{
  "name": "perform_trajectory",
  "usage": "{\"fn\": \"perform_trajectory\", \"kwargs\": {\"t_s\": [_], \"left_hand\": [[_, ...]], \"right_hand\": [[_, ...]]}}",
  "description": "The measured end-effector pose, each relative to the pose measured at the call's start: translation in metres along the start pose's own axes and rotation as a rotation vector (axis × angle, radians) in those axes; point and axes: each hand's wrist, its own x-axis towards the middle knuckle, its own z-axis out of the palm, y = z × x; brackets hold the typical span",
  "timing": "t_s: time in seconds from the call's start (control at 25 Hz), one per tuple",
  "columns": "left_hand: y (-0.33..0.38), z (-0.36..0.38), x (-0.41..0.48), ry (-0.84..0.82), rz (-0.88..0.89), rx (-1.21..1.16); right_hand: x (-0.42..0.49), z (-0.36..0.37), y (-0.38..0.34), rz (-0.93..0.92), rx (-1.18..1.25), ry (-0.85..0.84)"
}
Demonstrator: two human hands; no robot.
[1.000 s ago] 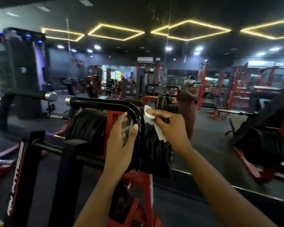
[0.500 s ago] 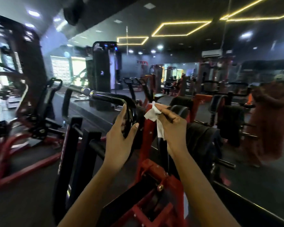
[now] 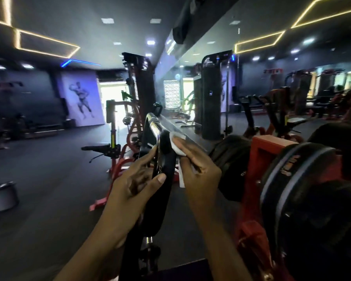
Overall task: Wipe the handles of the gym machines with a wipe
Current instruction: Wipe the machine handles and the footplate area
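Your right hand (image 3: 199,169) is pressing the gripped wipe (image 3: 177,146) against the top of the black handle (image 3: 164,175), while your left hand (image 3: 130,191) is clasping that handle lower down. Wiping looks underway here; its lower part and other machines seem left.

One head-worn wide view, facing forward, downward (close in)

Bare forearms (image 3: 217,230), left hand (image 3: 134,185), right hand (image 3: 199,169)
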Motion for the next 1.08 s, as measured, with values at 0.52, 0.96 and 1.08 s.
{"fn": "perform_trajectory", "kwargs": {"t_s": [0.52, 0.96, 1.08], "left_hand": [[0.029, 0.033, -0.009, 0.231, -0.144, 0.146], [0.032, 0.042, -0.010, 0.313, -0.195, 0.224], [0.033, 0.041, -0.010, 0.311, -0.212, 0.227]], "right_hand": [[0.015, 0.001, 0.028, 0.230, 0.291, -0.029], [0.034, 0.030, 0.078, 0.214, 0.238, -0.003], [0.046, 0.045, 0.104, 0.353, 0.313, -0.009]]}}
